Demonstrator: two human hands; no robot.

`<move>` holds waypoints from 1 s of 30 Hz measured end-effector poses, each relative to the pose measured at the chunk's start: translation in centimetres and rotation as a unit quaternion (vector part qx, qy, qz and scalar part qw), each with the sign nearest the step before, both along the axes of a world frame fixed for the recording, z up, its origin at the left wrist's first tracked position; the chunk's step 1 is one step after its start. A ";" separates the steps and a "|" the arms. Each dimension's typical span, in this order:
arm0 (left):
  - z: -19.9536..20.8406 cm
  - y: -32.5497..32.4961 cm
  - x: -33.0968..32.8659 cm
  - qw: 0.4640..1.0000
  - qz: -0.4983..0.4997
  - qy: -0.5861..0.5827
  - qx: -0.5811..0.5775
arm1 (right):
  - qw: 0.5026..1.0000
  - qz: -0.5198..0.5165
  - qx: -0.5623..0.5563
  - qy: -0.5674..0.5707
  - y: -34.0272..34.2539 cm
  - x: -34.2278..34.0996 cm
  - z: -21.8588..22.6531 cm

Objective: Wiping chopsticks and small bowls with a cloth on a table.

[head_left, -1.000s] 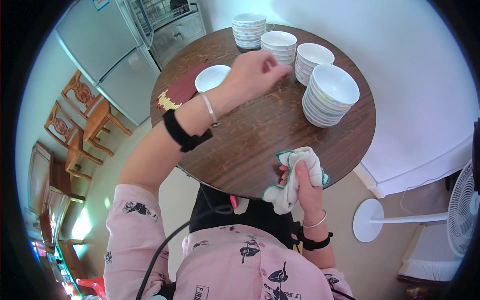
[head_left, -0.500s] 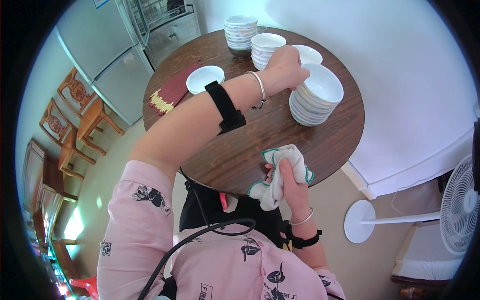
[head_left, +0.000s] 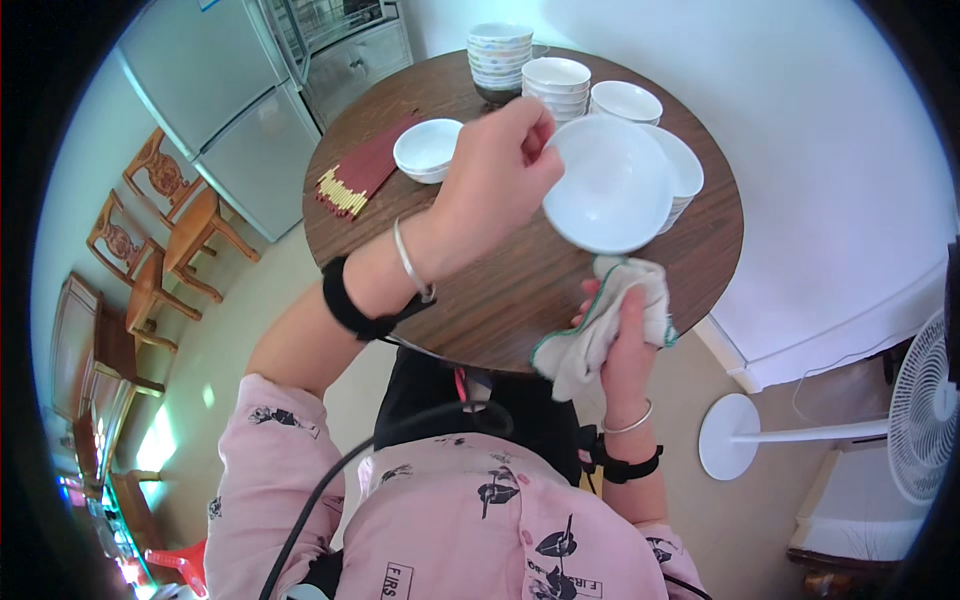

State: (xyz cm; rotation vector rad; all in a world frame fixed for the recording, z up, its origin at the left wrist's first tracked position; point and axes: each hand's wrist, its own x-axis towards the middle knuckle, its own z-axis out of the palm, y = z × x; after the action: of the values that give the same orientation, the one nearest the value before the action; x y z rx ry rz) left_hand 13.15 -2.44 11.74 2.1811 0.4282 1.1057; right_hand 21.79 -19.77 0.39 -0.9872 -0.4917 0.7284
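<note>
A white bowl [head_left: 612, 190] hangs tilted over the table, its hollow side facing me. My left hand [head_left: 508, 160] is closed on its left rim. Below the bowl, my right hand [head_left: 628, 340] grips a white cloth [head_left: 592, 345] with green edging; the cloth's upper end reaches the bowl's lower rim, though I cannot tell whether they touch. Partly hidden behind the held bowl is a stack of white bowls [head_left: 682, 165]. To the left of my left hand stand a couple of nested white bowls [head_left: 428, 146].
Farther back on the round wooden table [head_left: 470, 310] are a short bowl stack [head_left: 556, 78], another white bowl [head_left: 626, 100] and a tall patterned stack [head_left: 500, 55]. Dark red chopsticks [head_left: 368, 165] lie at the left. A white fan [head_left: 920, 400] stands at the right, wooden chairs [head_left: 190, 220] at the left.
My left hand has lifted a bowl off the right-hand stack and drawn it nearer to me. The right hand with the cloth has moved up and slightly right toward it.
</note>
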 end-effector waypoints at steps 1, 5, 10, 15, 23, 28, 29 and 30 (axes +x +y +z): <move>-0.4 -1.0 -1.4 1.000 0.014 0.011 0.009 | 0.999 -0.037 0.021 0.000 -0.1 -0.1 0.6; -3.8 -4.5 -4.3 0.993 -0.006 -0.018 -0.113 | 0.968 -0.185 0.017 -0.169 0.8 -0.9 1.7; -7.4 -4.9 -6.0 0.880 -0.136 -0.060 -0.452 | 0.971 -0.078 -0.015 -0.227 0.6 -2.1 2.5; -9.8 -5.9 -6.2 0.886 -0.070 -0.112 -0.444 | 0.790 -0.150 -0.159 -0.573 2.1 -1.8 4.1; -10.8 -6.4 -6.2 0.947 0.007 -0.052 -0.317 | 0.613 -0.094 -0.186 -0.762 4.2 -2.1 3.7; -11.6 -6.9 -6.6 0.974 0.027 -0.044 -0.221 | 0.774 0.057 -0.090 -0.624 4.1 -4.5 1.6; -11.5 -6.9 -6.6 0.974 0.028 -0.043 -0.223 | 0.775 0.059 -0.091 -0.623 4.2 -4.1 2.0; -11.3 -6.9 -6.4 0.973 0.012 -0.058 -0.222 | 0.768 0.033 -0.085 -0.634 4.3 -3.5 2.8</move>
State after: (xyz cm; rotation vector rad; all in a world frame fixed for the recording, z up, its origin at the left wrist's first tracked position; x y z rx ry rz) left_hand 6.70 -9.36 0.40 1.7161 0.5884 1.0290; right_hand 18.28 -15.43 3.23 -1.5750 -1.6662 0.0381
